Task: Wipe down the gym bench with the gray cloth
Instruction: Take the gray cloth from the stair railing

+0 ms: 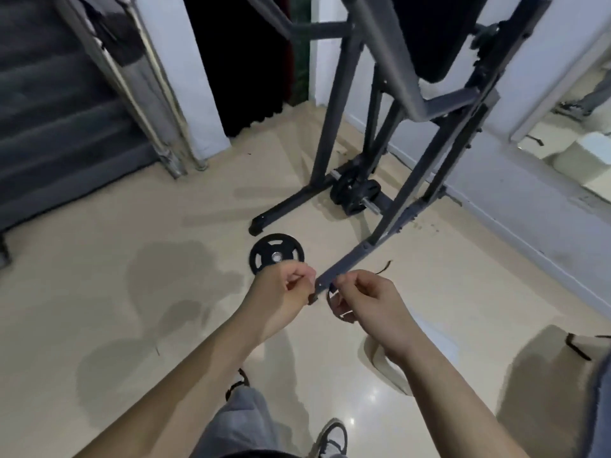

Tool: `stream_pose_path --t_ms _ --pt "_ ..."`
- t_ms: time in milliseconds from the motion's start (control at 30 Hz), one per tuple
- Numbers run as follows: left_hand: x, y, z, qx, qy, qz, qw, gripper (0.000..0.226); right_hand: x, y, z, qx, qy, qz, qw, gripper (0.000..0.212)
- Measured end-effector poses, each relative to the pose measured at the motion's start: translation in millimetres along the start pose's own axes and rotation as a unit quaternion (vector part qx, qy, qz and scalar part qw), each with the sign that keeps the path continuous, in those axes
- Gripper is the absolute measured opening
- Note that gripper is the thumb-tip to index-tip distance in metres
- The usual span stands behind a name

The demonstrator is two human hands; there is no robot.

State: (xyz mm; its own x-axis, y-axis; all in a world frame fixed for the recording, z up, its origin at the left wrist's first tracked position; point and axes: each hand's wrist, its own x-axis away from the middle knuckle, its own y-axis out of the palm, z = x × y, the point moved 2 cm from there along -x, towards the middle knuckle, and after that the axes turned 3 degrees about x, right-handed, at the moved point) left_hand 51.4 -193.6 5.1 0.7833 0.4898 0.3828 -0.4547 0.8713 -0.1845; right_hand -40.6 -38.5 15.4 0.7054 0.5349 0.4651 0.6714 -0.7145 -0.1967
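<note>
- Up close, the left hand [286,289] is curled into a loose fist, and whether it pinches anything cannot be told.
- The right hand [367,300] is curled too, fingertips together just beside the near end of a gray frame bar [370,246]; what they grip is unclear.
- Beyond, the gym bench [426,54] stands by the white wall, its dark pad tilted.
- A weight plate [276,256] lies on open tan floor [132,226] left of the bar.
- No gray cloth can be made out.

Weight plate [276,256] lies left of bench frame [390,226].
</note>
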Motion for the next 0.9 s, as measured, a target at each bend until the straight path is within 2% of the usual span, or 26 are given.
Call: stream_pose_path --t_ms 133,400,567,700,900 --pt "-26 -103 -3 0.028 -0.003 0.071 0.997 0.017 -60 81 -56 0.054 -0.019 -0.049 0.997 0.022" --pt "-108 -346 -1 0.063 0.02 0.193 0.979 0.019 -191 288 -192 0.036 -0.037 -0.108 0.993 0.02" --pt "-180 -455 16 0.07 0.018 0.195 0.978 0.024 -261 368 -272 0.009 -0.04 -0.114 0.993 0.016" --pt "-261 -509 40 0.091 0.014 0.173 0.981 0.02 -339 401 -322 -0.023 -0.031 -0.08 0.996 0.018" --pt "-403 -589 72 0.086 0.016 0.168 0.982 0.017 -481 444 -392 -0.016 -0.026 -0.086 0.996 0.017"
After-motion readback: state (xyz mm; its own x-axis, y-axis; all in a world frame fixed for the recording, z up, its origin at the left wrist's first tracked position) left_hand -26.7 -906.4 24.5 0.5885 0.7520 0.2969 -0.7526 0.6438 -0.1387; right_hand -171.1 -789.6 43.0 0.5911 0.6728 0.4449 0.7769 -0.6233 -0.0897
